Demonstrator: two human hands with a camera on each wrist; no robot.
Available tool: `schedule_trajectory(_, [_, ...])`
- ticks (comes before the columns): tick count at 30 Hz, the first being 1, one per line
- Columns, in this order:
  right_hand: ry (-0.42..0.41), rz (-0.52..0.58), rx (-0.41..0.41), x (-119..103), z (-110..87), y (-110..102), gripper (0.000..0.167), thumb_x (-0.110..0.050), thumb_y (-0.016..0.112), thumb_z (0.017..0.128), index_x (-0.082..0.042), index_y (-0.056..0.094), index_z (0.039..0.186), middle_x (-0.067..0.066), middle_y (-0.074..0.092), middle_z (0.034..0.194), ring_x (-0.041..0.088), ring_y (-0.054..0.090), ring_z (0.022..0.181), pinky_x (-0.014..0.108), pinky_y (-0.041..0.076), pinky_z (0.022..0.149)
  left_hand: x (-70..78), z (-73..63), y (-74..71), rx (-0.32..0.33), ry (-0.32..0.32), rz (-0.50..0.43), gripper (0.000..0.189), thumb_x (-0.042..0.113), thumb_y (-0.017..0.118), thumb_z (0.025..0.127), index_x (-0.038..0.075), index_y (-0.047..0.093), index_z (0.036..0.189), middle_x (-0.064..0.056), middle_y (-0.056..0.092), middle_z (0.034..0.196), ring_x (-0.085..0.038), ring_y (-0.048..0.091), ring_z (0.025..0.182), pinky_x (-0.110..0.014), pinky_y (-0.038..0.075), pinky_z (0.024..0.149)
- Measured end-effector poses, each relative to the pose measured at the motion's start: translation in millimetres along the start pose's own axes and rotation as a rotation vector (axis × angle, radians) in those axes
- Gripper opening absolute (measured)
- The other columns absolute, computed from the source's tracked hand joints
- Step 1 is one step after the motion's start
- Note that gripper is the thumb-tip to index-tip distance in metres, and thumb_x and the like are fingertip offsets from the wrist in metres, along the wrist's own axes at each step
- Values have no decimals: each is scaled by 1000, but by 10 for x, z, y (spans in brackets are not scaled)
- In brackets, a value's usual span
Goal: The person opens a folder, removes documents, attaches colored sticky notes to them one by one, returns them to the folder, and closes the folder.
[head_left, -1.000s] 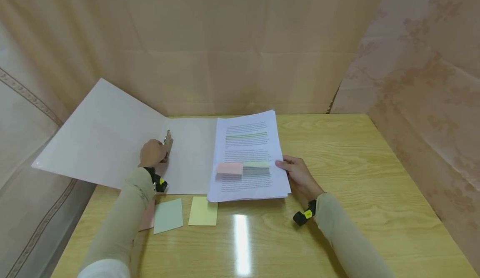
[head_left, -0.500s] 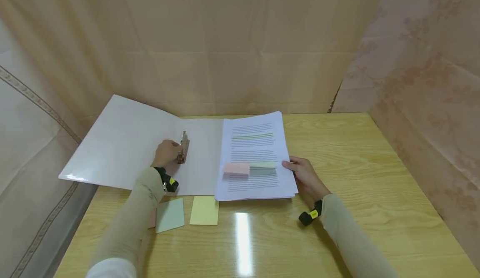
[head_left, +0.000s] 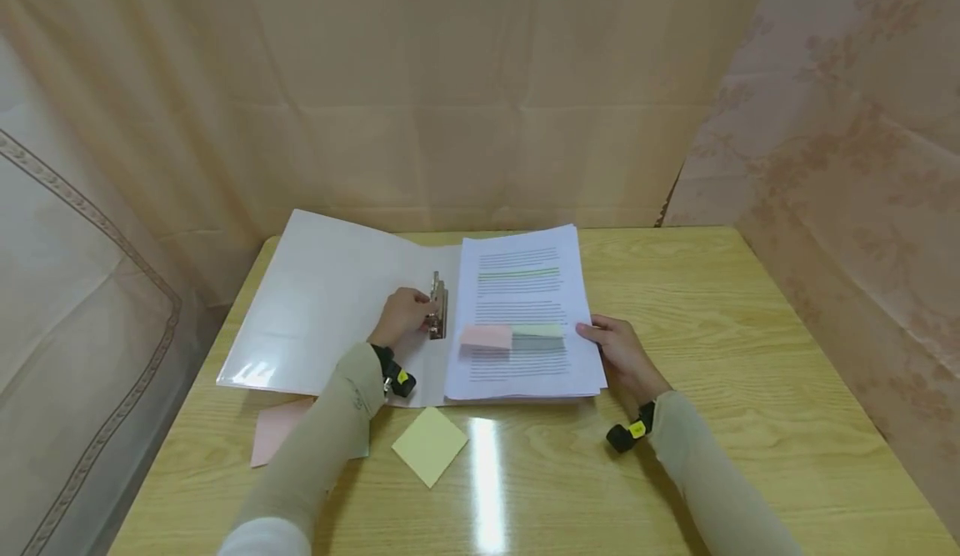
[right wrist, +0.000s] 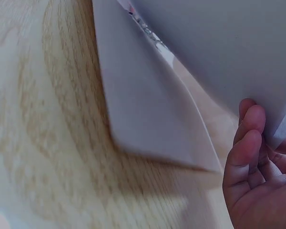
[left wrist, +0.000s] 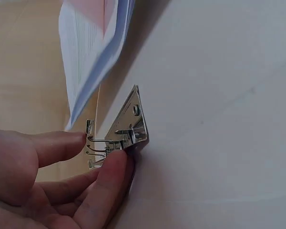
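Observation:
A white ring binder lies spread on the table, its left cover slightly raised. My left hand grips the metal ring mechanism near the binder's spine; in the left wrist view, thumb and fingers are on either side of the mechanism's metal prongs. My right hand pinches the right edge of a stack of printed sheets, held above the binder's right side. Pink and green sticky notes stick out on the top sheet, which has a green highlighted line. In the right wrist view, fingers support the stack's underside.
On the wooden table, a yellow square note lies in front of the binder. A pink note and a green note are partly covered by my left arm. Curtains hang behind and beside the table.
My left hand has pulled the binder rightward by its ring mechanism, bringing it under the stack. The yellow note has turned and shifted nearer. The right hand and stack have drifted slightly right.

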State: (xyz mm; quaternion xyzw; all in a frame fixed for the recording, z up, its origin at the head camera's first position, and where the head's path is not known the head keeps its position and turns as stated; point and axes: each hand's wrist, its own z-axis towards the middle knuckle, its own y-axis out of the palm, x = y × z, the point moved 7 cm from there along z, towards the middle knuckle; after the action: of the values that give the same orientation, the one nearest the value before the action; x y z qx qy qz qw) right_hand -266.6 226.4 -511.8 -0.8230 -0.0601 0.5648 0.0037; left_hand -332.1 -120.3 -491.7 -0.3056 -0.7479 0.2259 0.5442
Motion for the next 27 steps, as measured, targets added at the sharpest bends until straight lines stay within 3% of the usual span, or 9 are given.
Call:
schedule_trajectory(4, [13,4,6,18,11,-14,48,-19,57,98,5,49,138,-9,68,92,5,63,81,22,52,71,137,-28,133,9,-2,42,40,30,59,96,-2,63,119,-14,70,97,-18,63,75,-24,46,66])
schedule_trajectory(8, [21,9,2,28,17,-17,48,-19,58,98,5,48,139,-9,69,93,5,63,82,22,53,72,220,-51,176,27,4,112,39,30,57,96,-3,64,116,-14,70,95,-20,62,76,-27,47,65])
schedule_trajectory(13, [29,-1,8,32,22,-36,47,-18,57,98,4,49,139,-9,69,95,5,63,83,22,52,73,286,16,140,66,18,127,41,28,52,97,-5,61,119,-18,68,105,-27,62,90,-39,52,81])
schedule_trajectory(17, [45,4,4,50,21,-39,47,-18,57,99,3,49,139,-7,69,97,6,63,83,23,53,72,292,138,137,80,17,123,44,33,50,98,-4,60,120,-18,67,111,-28,60,97,-42,50,89])
schedule_trajectory(24, [44,-4,-17,46,19,-31,47,-21,56,99,2,48,140,-5,69,99,7,64,84,24,53,73,284,229,178,81,4,107,39,31,49,98,-3,67,105,-13,68,90,-23,59,79,-32,47,68])
schedule_trajectory(27, [32,-14,-30,25,17,-27,48,-21,55,99,3,48,140,-5,69,99,7,64,84,24,53,73,279,249,187,85,1,94,39,30,48,98,-3,67,104,-12,67,86,-22,58,76,-31,45,64])
